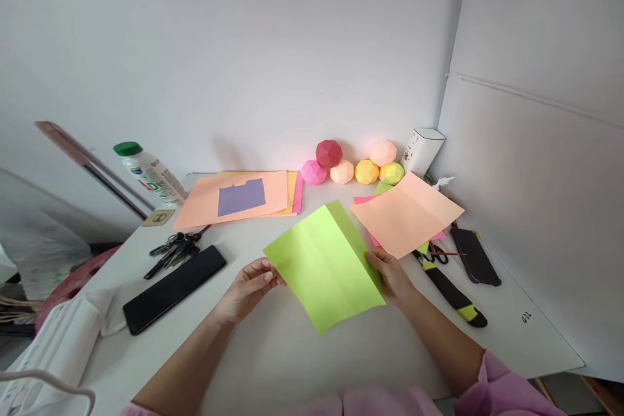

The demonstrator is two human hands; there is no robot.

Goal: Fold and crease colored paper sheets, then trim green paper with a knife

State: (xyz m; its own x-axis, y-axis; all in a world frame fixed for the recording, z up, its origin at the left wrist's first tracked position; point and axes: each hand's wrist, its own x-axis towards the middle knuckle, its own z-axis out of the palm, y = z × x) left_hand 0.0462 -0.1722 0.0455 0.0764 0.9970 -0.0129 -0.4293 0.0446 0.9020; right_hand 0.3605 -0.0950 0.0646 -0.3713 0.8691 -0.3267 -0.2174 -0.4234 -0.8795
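Observation:
A sheet of lime-green paper [319,263] with lengthwise creases is held up between my hands above the white table. My left hand [251,286] pinches its left corner, thumb on top. At the right edge, my right hand [390,270] grips the sheet, its fingers partly behind the paper. Just beyond my right hand lies a creased peach sheet [407,214] on top of other coloured papers. Further left, a stack of peach paper [199,205] bears a torn purple piece [242,197].
Several faceted paper balls [341,171] stand along the wall. A phone [174,289], keys [178,248] and a bottle [151,172] are at left. On the right are a utility knife [453,292], scissors [437,253] and a black case [475,255]. The table [517,338] meets a side wall.

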